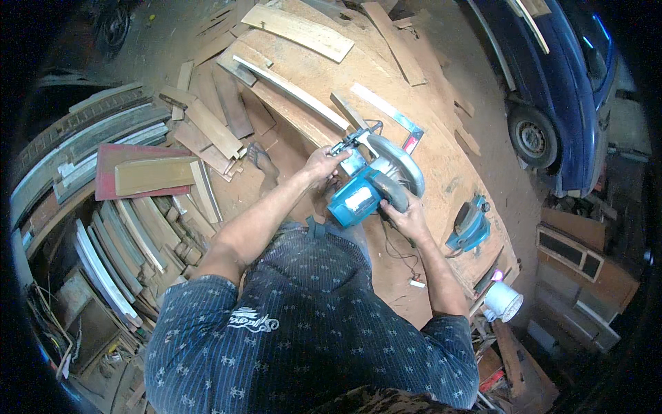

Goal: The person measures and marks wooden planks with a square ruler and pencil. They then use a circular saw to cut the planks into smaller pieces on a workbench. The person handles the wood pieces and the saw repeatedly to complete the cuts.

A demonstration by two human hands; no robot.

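- Head view, centre of frame: a blue circular saw sits on a large plywood sheet serving as the desk top, its grey blade guard turned toward the upper right.
- Right hand: grip wrapped shut around the saw's rear handle, just below the motor housing; judged to steady the tool's weight.
- Left hand: fingers pinched on a small dark tool at the saw's front edge, beside the base plate; whether it is a key or a clamp cannot be told. The hold suggests an adjustment rather than a cut.
- A metal square lies on the sheet just above the saw, near at hand for marking.
- A long pale batten lies diagonally across the sheet, upper centre.
- A second blue power tool rests on the sheet to the right, apart from the hands.
- A white cup-like container stands at the desk's lower right corner.
- Left of frame: stacked timber offcuts on the floor.
- Upper right: a dark blue car, well apart.
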